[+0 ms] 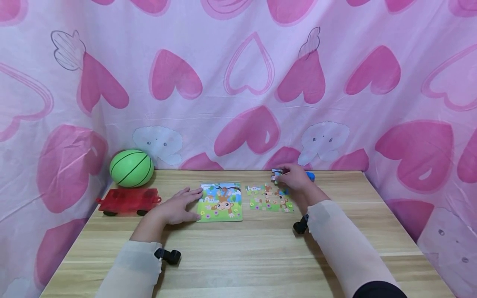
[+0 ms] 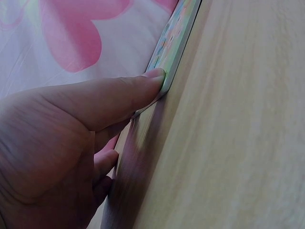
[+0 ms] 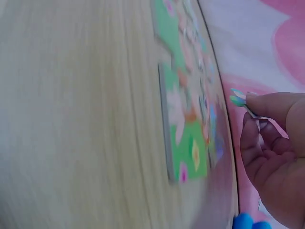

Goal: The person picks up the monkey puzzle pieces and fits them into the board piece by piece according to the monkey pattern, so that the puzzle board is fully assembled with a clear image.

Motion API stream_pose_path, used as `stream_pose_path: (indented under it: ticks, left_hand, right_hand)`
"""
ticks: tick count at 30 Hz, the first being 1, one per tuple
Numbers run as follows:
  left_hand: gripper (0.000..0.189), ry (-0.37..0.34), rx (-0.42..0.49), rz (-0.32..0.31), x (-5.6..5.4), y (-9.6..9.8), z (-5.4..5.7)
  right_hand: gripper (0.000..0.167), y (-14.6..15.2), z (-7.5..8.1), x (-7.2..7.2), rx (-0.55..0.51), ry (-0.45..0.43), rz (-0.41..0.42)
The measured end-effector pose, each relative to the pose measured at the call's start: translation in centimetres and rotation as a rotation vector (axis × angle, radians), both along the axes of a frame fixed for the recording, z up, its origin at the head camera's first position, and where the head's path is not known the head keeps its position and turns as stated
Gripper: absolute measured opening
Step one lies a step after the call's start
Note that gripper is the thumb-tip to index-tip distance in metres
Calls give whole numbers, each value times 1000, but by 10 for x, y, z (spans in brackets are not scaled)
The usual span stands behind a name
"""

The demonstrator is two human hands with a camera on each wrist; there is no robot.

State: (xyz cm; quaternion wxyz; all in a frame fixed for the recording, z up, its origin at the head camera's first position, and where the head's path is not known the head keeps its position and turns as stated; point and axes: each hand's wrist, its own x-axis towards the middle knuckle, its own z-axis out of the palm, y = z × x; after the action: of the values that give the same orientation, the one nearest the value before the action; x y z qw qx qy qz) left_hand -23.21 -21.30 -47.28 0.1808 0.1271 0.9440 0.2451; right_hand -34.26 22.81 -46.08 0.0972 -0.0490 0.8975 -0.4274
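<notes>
A square picture puzzle board, showing a monkey on grass, lies flat on the wooden table. My left hand rests at its left side with fingers spread; in the left wrist view the straight thumb touches the board's near corner. To the right lies a loose group of puzzle pieces, partly joined, with gaps between some of them. Above the far side of this group, my right hand pinches one puzzle piece between thumb and fingers. The right wrist view shows that piece tilted, clear of the table.
A green ball with black lines sits at the far left, behind a red toy wagon. Past my right hand a small blue thing is partly hidden. A pink heart-print curtain hangs behind the table.
</notes>
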Motion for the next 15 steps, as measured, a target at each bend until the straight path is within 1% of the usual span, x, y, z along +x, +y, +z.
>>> stream_pose_path:
  ticks: [2, 4, 7, 11, 15]
  left_hand:
    - [89, -4, -1, 5, 0, 0, 1]
    - [89, -5, -3, 6, 0, 1, 1]
    - [89, -6, -6, 7, 0, 1, 2]
    - [90, -4, -6, 4, 1, 1, 2]
    - [90, -5, -8, 5, 0, 0, 1]
  right_hand:
    - [40, -6, 0, 1, -58, 2, 20]
    - [39, -13, -1, 2, -84, 9, 38]
    - [38, -27, -2, 5, -93, 28, 51]
    - [41, -48, -4, 10, -127, 27, 71]
    - [39, -69, -5, 16, -196, -11, 85]
